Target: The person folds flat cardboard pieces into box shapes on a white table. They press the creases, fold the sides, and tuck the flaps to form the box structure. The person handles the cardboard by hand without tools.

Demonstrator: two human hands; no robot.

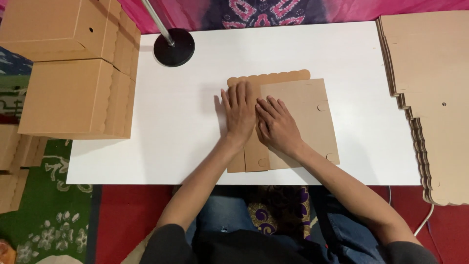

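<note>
A flat brown cardboard box blank [303,117] with a scalloped far edge lies folded on the white table [195,122]. My left hand [238,113] presses flat on its left part, fingers together and pointing away from me. Beside it, my right hand [277,124] lies palm down on the folded-over flap, fingers slightly spread toward the upper left. Both hands rest on the cardboard without gripping it.
Assembled cardboard boxes [73,68] are stacked off the table's left side. A pile of flat cardboard blanks [432,98] sits at the right edge. A black round lamp base [174,47] with a metal pole stands at the far left of the table.
</note>
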